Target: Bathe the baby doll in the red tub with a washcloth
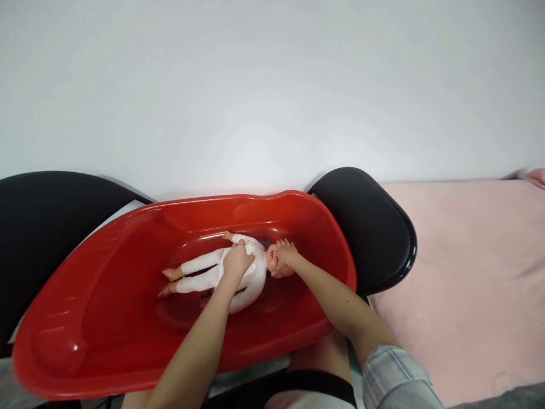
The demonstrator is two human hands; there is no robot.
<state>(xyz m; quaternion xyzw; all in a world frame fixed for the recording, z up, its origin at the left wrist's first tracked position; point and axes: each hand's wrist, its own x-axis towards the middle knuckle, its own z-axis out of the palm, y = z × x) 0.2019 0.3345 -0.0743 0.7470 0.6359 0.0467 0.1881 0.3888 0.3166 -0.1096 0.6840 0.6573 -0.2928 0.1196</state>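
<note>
A baby doll (253, 278) in a white suit lies on its back inside a red baby bathtub (123, 301), its bare feet to the left and its head to the right. Over the doll's chest, my left hand (237, 261) is closed with curled fingers, a bit of the white clothing showing at the fingertips. My right hand (286, 254) rests across the doll's forehead, fingers stretched out and slightly apart. It covers part of the head (272, 258). One doll arm reaches up beside my left hand; the other lies along the near side.
Behind the tub's right end is a black chair (361, 227), and another black rounded surface (51, 227) lies at the left. A pink cloth-covered surface (464, 255) extends on the right. A white wall (255, 96) stands behind everything.
</note>
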